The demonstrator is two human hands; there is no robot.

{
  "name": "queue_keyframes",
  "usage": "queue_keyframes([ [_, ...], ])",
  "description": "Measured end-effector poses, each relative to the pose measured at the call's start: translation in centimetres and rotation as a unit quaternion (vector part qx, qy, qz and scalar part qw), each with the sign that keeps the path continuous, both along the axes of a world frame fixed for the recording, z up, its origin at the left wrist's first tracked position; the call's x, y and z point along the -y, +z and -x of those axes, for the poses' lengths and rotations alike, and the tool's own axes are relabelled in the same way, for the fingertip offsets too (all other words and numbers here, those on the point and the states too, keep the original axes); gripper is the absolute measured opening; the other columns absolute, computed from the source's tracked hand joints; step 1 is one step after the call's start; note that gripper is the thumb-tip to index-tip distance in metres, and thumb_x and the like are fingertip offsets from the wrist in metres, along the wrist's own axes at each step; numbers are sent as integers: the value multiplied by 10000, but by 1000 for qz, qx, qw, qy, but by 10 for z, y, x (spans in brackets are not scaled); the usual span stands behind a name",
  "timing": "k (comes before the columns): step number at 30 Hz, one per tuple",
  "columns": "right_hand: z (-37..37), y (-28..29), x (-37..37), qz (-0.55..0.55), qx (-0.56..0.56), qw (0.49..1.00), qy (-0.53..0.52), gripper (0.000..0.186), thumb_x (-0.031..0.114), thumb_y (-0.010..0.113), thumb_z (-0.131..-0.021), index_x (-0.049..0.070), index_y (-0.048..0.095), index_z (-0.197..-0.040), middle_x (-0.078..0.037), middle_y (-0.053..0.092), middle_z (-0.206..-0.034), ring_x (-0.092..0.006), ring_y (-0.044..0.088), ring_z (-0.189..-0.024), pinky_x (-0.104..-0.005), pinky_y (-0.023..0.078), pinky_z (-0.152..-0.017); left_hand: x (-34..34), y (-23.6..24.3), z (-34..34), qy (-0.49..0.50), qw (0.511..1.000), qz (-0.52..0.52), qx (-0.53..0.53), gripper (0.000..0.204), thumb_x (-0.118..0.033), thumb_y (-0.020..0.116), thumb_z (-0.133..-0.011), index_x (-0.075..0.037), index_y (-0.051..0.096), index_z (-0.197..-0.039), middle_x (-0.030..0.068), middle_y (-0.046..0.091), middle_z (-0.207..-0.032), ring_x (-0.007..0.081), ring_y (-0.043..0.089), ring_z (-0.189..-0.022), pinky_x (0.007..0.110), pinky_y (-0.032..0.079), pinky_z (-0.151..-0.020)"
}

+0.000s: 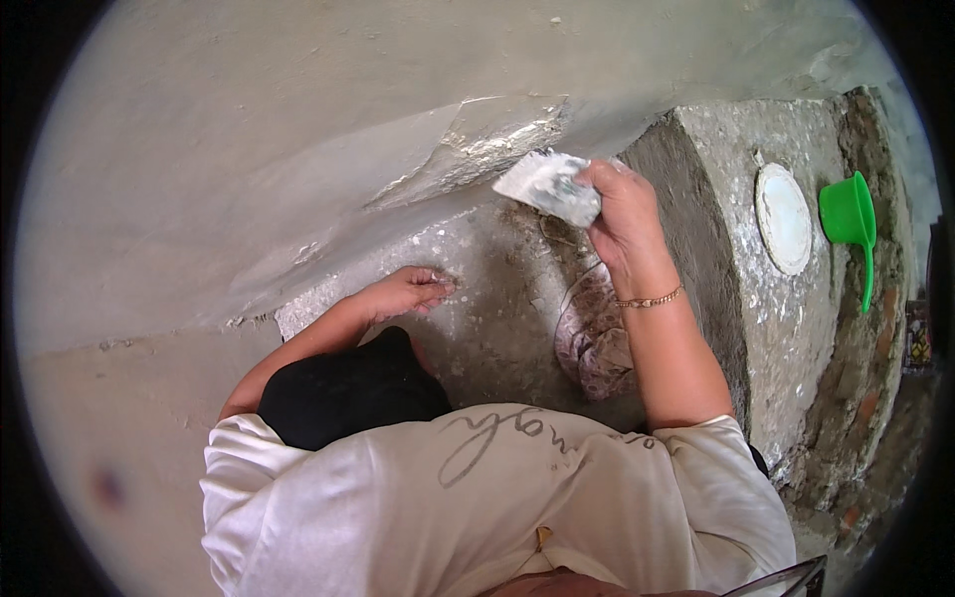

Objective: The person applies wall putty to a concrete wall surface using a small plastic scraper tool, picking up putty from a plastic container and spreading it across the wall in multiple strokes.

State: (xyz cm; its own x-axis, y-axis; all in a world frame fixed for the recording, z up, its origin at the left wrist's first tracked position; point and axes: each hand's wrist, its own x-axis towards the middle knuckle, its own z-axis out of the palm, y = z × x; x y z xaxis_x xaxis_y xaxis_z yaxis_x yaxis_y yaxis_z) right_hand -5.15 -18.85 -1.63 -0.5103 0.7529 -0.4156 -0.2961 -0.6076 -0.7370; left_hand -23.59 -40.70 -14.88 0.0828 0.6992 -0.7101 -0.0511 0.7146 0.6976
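Note:
My right hand (pixel 619 204) is closed on a putty knife (pixel 547 187), whose wide blade is smeared with white putty. The blade is held close to the lower part of a grey wall (pixel 298 99). Just beyond it, a rough patch of whitish putty (pixel 497 134) shows on the wall. Lower and to the left, my left hand (pixel 413 291) hangs over the spattered floor, its fingers curled and pressed together. Whatever those fingers may hold is too small to make out.
A concrete ledge (pixel 731 149) rises at my right. On it are a round white lid (pixel 783 219) and a green dipper (pixel 848 211) with a long handle. Beside my right forearm, a crumpled, stained bag (pixel 597 343) lies on the white-spotted floor (pixel 487 348).

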Motion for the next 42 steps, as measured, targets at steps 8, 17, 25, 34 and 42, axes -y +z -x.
queue_keyframes([
  [8, -18, 30, 7, -239, 234, 935, 121, 261, 69, 610, -725, -70, 557, -939, -97, 596, -815, -158, 549, -705, -297, 444, -644, -10, 6, -2, -17, 1000, 23, -8, 418, -357, 586, -895, -52, 560, -1180, 35, 592, -1076, 144, 548, -947, 285, 460, -808],
  [17, -3, -44, 25, -799, 200, 535, 187, 149, 14, 588, -691, 60, 556, -828, -96, 547, -803, -269, 564, -785, -372, 447, -734, -14, 5, -5, -26, 999, 15, -10, 401, -348, 583, -898, -57, 565, -1173, 27, 591, -1036, 126, 543, -924, 279, 462, -795],
  [25, -1, -27, -42, -851, 225, 473, 39, 160, 9, 583, -628, 81, 533, -762, -99, 498, -760, -304, 522, -747, -399, 426, -707, -3, -4, -3, -11, 1000, 12, -6, 364, -353, 583, -897, -65, 595, -1118, 12, 595, -974, 119, 539, -880, 274, 471, -771],
  [34, -9, -46, 17, -824, 228, 487, 178, 202, -35, 591, -573, 85, 529, -723, -105, 472, -748, -306, 503, -708, -407, 416, -625, -9, 4, -5, -9, 1000, 10, -12, 371, -361, 593, -888, -63, 598, -1109, 4, 594, -970, 112, 539, -881, 272, 466, -767],
  [42, -10, -8, -31, -811, 301, 502, -8, 184, 2, 619, -626, 77, 575, -788, -92, 493, -724, -294, 531, -704, -399, 438, -624, -7, 1, -3, 6, 999, -18, -27, 372, -378, 605, -872, -70, 620, -1078, -7, 596, -925, 100, 518, -820, 254, 443, -706],
])
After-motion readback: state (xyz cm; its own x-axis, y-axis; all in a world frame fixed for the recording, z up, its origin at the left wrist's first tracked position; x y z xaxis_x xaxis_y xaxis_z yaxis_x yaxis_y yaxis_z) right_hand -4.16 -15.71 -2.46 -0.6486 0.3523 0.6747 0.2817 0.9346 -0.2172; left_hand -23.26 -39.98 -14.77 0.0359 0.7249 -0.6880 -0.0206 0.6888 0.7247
